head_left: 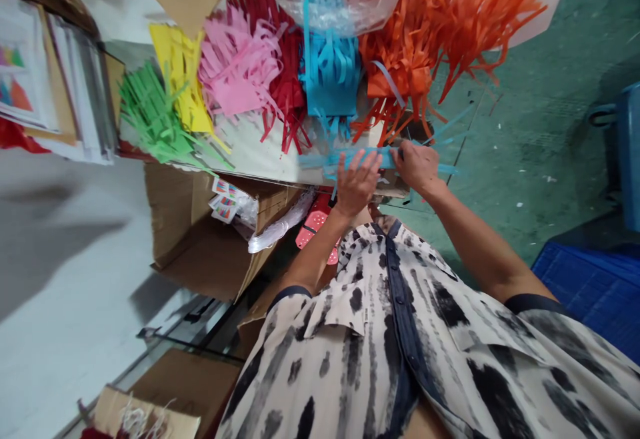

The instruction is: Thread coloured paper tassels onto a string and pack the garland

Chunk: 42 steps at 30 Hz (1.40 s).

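Observation:
A length of light-blue fringed paper [385, 157] lies across the near edge of the work table, its thin strips trailing out to both sides. Flat on its left part rests my left hand [357, 182], with the fingers spread. At its right end my right hand [419, 167] has its fingers closed around the paper. A small dark spot shows by the right fingertips; I cannot make out what it is. Just beyond my hands lies a stack of blue fringed paper [333, 76], with orange fringed paper [405, 59] on its right.
Green [157, 116], yellow [187, 82], pink [243, 69] and dark red fringed paper [290, 86] line the table's left side. A clear plastic bag [345, 6] sits behind. Below the table edge stands an open cardboard box [200, 252]. Blue bins [595, 292] are at right.

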### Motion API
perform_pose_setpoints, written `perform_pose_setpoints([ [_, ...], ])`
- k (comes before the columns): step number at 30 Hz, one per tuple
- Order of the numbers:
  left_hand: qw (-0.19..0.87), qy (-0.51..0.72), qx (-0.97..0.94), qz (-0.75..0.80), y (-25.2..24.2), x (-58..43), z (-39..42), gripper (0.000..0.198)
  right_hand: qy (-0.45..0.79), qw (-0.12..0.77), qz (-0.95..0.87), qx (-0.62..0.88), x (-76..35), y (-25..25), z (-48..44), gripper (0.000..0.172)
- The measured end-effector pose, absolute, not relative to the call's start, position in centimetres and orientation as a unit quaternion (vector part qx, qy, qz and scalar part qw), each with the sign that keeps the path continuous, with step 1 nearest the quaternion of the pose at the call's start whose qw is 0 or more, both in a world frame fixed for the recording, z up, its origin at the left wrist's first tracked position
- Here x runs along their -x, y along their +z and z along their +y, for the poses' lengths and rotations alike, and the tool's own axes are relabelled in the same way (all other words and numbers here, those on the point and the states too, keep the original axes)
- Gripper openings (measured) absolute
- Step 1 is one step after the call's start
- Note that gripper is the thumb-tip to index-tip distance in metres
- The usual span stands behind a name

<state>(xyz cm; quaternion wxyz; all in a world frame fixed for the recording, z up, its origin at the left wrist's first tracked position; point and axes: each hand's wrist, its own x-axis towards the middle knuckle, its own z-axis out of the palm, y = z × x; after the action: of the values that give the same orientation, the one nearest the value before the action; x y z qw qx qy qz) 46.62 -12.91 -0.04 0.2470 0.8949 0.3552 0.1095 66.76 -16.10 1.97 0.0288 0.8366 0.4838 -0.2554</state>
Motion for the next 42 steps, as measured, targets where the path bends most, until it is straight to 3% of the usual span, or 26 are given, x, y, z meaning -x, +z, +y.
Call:
perform_pose_setpoints([
  [4, 0.295, 0.029, -0.911, 0.286, -0.8, -47.2, -13.6, 0.053, -0.256, 0.045, 0.479, -0.838, -66.2, 2.5, -15.9, 0.043],
  [8, 0.27, 0.002, -0.916, 0.296, -0.6, -47.3, -13.5, 0.056, -0.21, 0.043, 0.55, -0.807, -67.9, 3.2, -16.1, 0.037],
  [14, 0.239, -0.022, -0.928, 0.284, 0.8, -47.3, -13.4, 0.055, -0.082, -0.048, 0.568, -0.818, -71.3, 4.1, -18.5, 0.041],
  [19, 0.239, -0.023, -0.927, 0.288, 0.8, -47.1, -13.5, 0.05, -0.167, -0.098, 0.659, -0.727, -66.7, 3.2, -22.2, 0.044],
  [27, 0.241, -0.018, -0.931, 0.274, 0.6, -46.9, -13.3, 0.054, -0.126, -0.072, 0.628, -0.764, -69.8, 2.6, -23.9, 0.045],
  [31, 0.244, -0.03, -0.929, 0.275, 0.5, -47.0, -13.4, 0.055, -0.043, -0.11, 0.565, -0.817, -70.9, 3.7, -22.6, 0.044],
  [34, 0.242, -0.036, -0.929, 0.276, 0.4, -47.0, -13.6, 0.056, -0.102, -0.138, 0.599, -0.782, -68.5, 3.4, -22.8, 0.048],
  [37, 0.245, -0.036, -0.929, 0.274, 0.2, -46.9, -13.6, 0.053, -0.201, -0.111, 0.648, -0.726, -65.4, 2.2, -23.9, 0.053],
  [42, 0.253, -0.005, -0.938, 0.235, 0.3, -44.8, -11.8, 0.053, -0.188, -0.092, 0.646, -0.734, -64.4, 0.0, -25.1, 0.053],
])
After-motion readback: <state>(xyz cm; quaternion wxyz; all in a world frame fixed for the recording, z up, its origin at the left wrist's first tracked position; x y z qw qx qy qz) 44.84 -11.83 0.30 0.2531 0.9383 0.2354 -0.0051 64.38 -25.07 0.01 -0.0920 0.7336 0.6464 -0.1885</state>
